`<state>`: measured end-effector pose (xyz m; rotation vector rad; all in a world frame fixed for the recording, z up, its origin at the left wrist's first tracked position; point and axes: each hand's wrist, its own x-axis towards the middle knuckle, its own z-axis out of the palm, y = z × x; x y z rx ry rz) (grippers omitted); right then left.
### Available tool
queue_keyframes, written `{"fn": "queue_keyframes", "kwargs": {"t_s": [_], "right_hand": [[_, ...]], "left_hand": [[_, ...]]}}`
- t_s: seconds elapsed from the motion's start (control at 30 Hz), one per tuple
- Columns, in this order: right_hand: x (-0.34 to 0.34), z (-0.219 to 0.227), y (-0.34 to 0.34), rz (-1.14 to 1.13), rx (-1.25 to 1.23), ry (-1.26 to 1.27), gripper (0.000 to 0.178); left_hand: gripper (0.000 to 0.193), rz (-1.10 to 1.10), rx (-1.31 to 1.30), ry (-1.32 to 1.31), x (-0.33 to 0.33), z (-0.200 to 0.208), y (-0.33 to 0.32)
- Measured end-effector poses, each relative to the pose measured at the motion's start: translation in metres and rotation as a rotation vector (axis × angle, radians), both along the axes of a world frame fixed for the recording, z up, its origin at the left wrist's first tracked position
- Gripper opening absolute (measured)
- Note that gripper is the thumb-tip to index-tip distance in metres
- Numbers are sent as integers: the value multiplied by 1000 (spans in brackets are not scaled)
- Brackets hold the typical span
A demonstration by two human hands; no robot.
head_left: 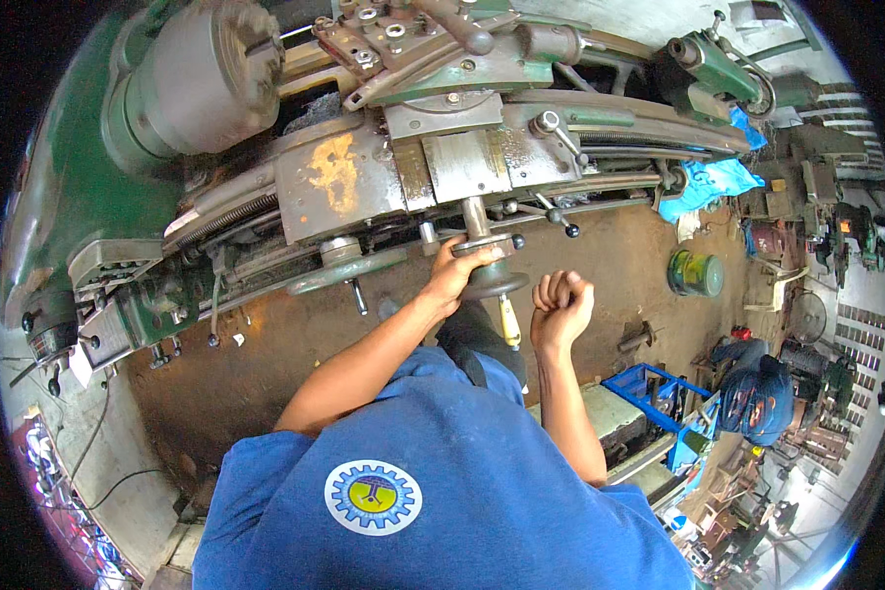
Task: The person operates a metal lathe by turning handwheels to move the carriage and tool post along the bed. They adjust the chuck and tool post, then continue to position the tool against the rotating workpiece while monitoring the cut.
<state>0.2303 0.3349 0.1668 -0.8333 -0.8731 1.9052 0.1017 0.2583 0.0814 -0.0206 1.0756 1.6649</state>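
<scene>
A large green metal lathe (467,69) fills the upper view. From its cross slide a short steel shaft comes toward me, ending in a small handwheel (497,283) with a pale yellow handle (509,323). My left hand (452,274) is closed round the handwheel's collar, thumb on top; its fingertips are partly hidden. Just right of the wheel, my right hand (563,304) is held up in a loose fist, apart from the handle, with nothing visible in it. The chuck (202,79) at upper left looks blurred. A larger handwheel (347,269) sits left of my left hand.
Levers with black knobs (571,230) stick out from the carriage. A yellow-green bucket (695,273) stands on the brown floor at right. Blue plastic sheeting (710,185) hangs by the lathe bed. A blue metal frame (649,395) and a person in dark blue clothing (757,398) are at lower right.
</scene>
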Motion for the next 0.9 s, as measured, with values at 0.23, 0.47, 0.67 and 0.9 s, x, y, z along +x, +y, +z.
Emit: {"fn": "queue_keyframes", "kwargs": {"t_s": [0.23,0.47,0.67,0.9], "right_hand": [[-10,63,-64,748,1140,-182,21],[-24,82,-80,1332,1308,-376,29],[-34,69,-60,1513,1281,-592,31],[-32,60,-57,1556,1278,-645,37]], "left_hand": [[32,-17,11,46,-2,4,3],[33,3,-58,65,1,-3,3],[29,9,17,83,-1,6,2],[32,-12,-25,103,-2,7,2]]}}
